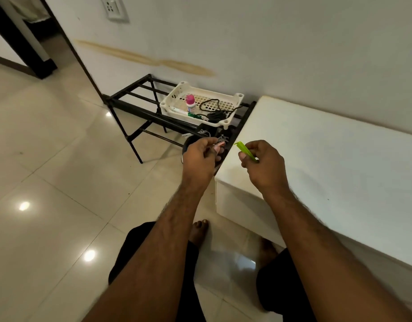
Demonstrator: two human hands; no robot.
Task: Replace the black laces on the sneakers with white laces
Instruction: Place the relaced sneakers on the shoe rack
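Observation:
My left hand (201, 156) pinches a small reddish object (220, 145), too blurred to identify, in front of the shoe rack. My right hand (263, 163) grips a thin green plastic tool (244, 149) above the white table's corner. Behind my left hand a dark sneaker (188, 145) with white laces (205, 133) sits on the lower shelf of the rack, mostly hidden. A black lace (214, 110) lies coiled in the white basket (177, 94) on top of the rack.
The black metal shoe rack (135, 101) stands against the wall. The basket also holds a pink-capped bottle (190, 103) and a green item (194, 116). A white table (328, 159) fills the right. My bare feet (199, 231) rest on glossy floor tiles. A doorway is at far left.

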